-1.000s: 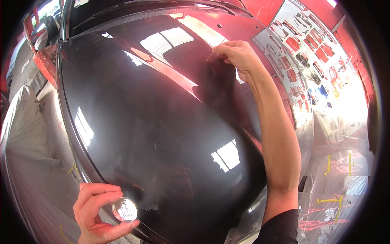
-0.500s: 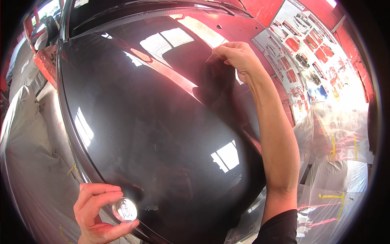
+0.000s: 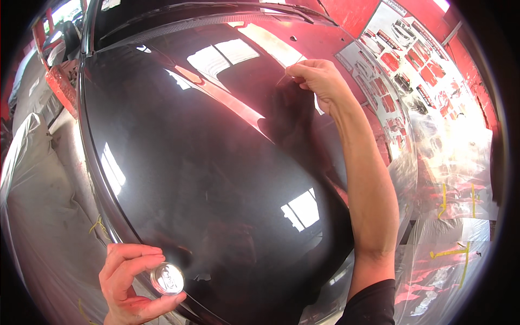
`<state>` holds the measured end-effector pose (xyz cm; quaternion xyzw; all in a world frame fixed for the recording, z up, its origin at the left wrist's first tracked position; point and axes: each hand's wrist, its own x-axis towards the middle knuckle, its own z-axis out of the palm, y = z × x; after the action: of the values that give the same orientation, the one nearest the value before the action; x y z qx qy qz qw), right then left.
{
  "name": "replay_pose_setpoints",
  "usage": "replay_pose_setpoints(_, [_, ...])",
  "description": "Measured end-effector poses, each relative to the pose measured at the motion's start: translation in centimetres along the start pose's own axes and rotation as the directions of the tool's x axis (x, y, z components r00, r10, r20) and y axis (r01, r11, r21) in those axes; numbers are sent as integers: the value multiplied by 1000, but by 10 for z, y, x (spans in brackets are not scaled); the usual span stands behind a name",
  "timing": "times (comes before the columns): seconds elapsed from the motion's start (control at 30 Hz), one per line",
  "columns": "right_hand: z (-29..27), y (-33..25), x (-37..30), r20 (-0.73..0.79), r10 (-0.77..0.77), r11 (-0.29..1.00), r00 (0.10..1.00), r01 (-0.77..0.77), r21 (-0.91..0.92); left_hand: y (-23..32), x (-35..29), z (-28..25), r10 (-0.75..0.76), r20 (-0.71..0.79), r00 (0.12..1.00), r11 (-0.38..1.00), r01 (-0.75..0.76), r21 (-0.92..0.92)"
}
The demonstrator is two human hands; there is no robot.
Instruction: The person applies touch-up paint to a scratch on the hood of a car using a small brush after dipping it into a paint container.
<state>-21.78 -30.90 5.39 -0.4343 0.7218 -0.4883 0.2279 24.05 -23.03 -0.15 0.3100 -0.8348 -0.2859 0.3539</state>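
Observation:
A glossy black car hood [image 3: 179,157] stretches out before me, showing bright window reflections. At the hood's near left edge, my left hand [image 3: 122,279] is closed around a small round silvery tin [image 3: 168,279], fingers above and thumb below. A shiny, pale surface shows inside the tin's rim. My right hand [image 3: 319,81] reaches over the far right part of the hood, its thumb and fingertips pinched together on a thin stick [image 3: 282,79]. The stick's tip points down toward the black paint; whether it touches cannot be told.
Windshield wipers [image 3: 260,7] lie beyond the hood. Plastic-draped shapes [image 3: 46,216] stand at the left, near a red beam [image 3: 62,92]. On the right, a red wall carries a printed poster [image 3: 406,65], and clear plastic sheeting [image 3: 433,271] with yellow tape hangs beside the car.
Both hands keep nearly the same places and grips. The plastic sheeting at the right has shifted and billowed.

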Motion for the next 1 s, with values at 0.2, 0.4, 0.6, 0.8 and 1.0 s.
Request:
replay_pose_setpoints(0.2, [1,1,1,-6,14,1000,1000,-14,-19,0,2,0,-3,1,1000,1000,3,-12])
replay_pose_setpoints(0.4, [3,0,3,-18,37,999,999,-37,-22,3,4,-4,2,5,1000,1000,-2,-1])
replay_pose_setpoints(0.6, [6,-7,-4,-32,-33,999,999,34,37,2,6,-4,40,10,999,999,-40,14])
replay_pose_setpoints(0.8, [-8,-29,-40,-61,-170,963,983,179,203,17,15,-1,64,43,997,998,-64,-2])
replay_pose_setpoints(1.0, [55,-57,-170,218,-284,935,934,220,278,10,16,7,124,4,992,992,-124,14])
